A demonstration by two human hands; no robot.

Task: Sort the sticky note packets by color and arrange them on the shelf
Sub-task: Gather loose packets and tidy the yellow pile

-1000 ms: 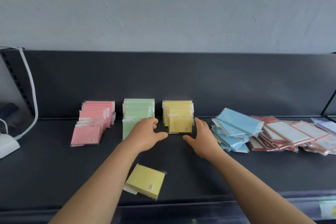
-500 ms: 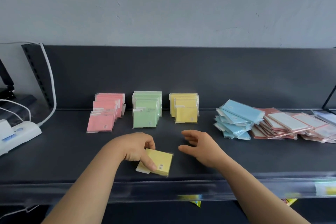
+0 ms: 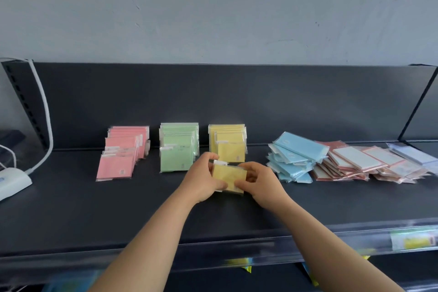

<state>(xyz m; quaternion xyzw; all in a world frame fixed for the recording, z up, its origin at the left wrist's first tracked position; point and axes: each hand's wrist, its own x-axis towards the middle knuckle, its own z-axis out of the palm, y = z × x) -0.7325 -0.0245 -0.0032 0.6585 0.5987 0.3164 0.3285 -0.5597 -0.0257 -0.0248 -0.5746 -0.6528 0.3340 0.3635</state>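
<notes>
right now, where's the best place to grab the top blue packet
Pinch the top blue packet across its narrow width, near long edge to far one, coming from above and in front. It lies tilted atop the blue pile, and both long edges look free.
</notes>
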